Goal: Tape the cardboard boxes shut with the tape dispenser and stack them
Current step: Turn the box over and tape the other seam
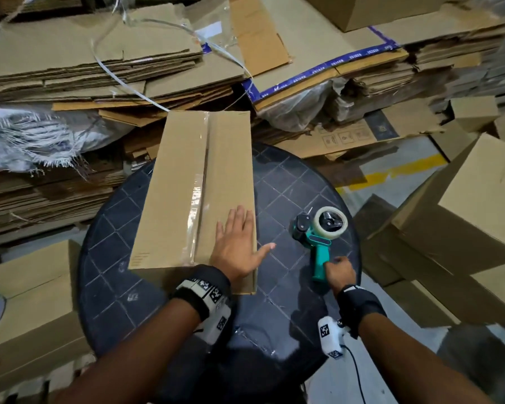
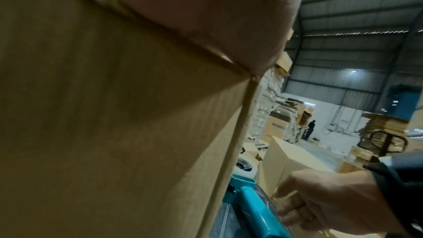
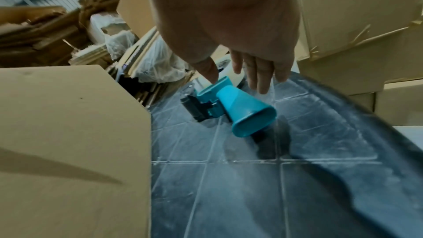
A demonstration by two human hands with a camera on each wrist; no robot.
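Note:
A long cardboard box [image 1: 184,185] lies on a round dark table [image 1: 289,185], with clear tape running along its top seam. My left hand [image 1: 236,246] rests flat on the box's near right corner, fingers straight and thumb spread over the edge. In the left wrist view my palm [image 2: 206,15] lies against the box [image 2: 114,115]. A teal tape dispenser [image 1: 318,237] lies on the table right of the box. My right hand [image 1: 340,272] is over its handle end. In the right wrist view its fingers [image 3: 258,68] hang straight above the dispenser [image 3: 247,113] without gripping it.
Piles of flattened cardboard [image 1: 99,68] fill the space behind the table, with a frayed white sack [image 1: 27,135] at the left. Assembled boxes [image 1: 464,214] crowd the right side, and another box [image 1: 27,301] stands at the near left. A person [image 2: 309,129] stands far off in the warehouse.

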